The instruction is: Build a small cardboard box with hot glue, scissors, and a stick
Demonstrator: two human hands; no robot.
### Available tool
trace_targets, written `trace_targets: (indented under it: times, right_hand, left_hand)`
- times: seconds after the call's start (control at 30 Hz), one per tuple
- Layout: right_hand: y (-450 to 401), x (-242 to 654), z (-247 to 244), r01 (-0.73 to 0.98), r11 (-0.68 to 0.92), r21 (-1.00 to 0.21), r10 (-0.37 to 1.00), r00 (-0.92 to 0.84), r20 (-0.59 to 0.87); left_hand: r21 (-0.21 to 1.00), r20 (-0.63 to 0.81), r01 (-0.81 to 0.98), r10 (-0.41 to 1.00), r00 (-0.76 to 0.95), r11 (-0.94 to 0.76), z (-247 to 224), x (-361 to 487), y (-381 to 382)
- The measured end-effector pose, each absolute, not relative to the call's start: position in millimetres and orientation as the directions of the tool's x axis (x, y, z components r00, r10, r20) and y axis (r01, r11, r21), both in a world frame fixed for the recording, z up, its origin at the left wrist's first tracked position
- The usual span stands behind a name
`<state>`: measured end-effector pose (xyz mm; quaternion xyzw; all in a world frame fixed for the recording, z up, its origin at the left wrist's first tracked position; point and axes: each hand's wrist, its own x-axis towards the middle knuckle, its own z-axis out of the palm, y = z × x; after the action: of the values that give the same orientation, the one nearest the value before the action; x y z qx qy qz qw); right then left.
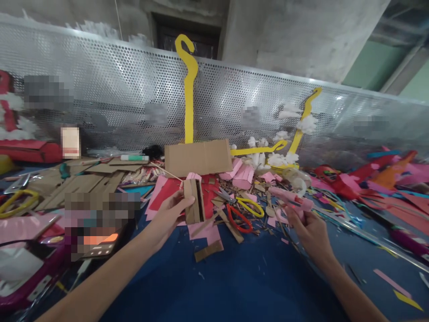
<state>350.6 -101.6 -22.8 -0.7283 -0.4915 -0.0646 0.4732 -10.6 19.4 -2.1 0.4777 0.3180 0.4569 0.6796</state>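
Observation:
My left hand [170,213] is closed on a small cardboard box [192,209], held upright with a dark open slit along its right side. My right hand [313,230] grips a pink glue gun [303,204], its nozzle towards the left and apart from the box. Between the two lie scissors with red and yellow handles [250,207], on top of cardboard and paper scraps. Behind the small box are red paper [167,197] and pink paper pieces [243,175]. A larger cardboard box [197,158] stands farther back, with a yellow paper hook [189,98] rising behind it.
A perforated metal panel [134,89] borders the back of the blue table [208,290]. Flat cardboard [77,188], a glue stick [134,158] and a lit phone [100,243] lie left. More yellow hooks with white fluff [306,124] and coloured paper [392,174] are right.

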Motion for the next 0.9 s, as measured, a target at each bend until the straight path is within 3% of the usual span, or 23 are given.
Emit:
trace_targets:
  times: [0.17, 0.4, 0.7, 0.9]
  right_hand:
    - [-102, 348, -24, 0.752, -0.040, -0.658, 0.680, 0.502, 0.533]
    - [-102, 327, -20, 0.579, 0.103, -0.809, 0.851, 0.369, 0.373]
    - [-83, 253, 20, 0.524, 0.240, -0.817, 0.938, 0.092, 0.335]
    - [-59, 245, 6, 0.453, 0.281, -0.846, 0.953, -0.031, 0.300]
  left_hand:
    - [0.935, 0.008, -0.332, 0.927, 0.375, 0.126, -5, -11, 21]
    - [0.932, 0.029, -0.342, 0.918, 0.396, 0.118, -4, -12, 20]
    - [0.933, -0.016, -0.331, 0.933, 0.361, 0.144, 2, -10, 19]
    - [0.925, -0.009, -0.354, 0.937, 0.348, 0.140, 0, -10, 21]
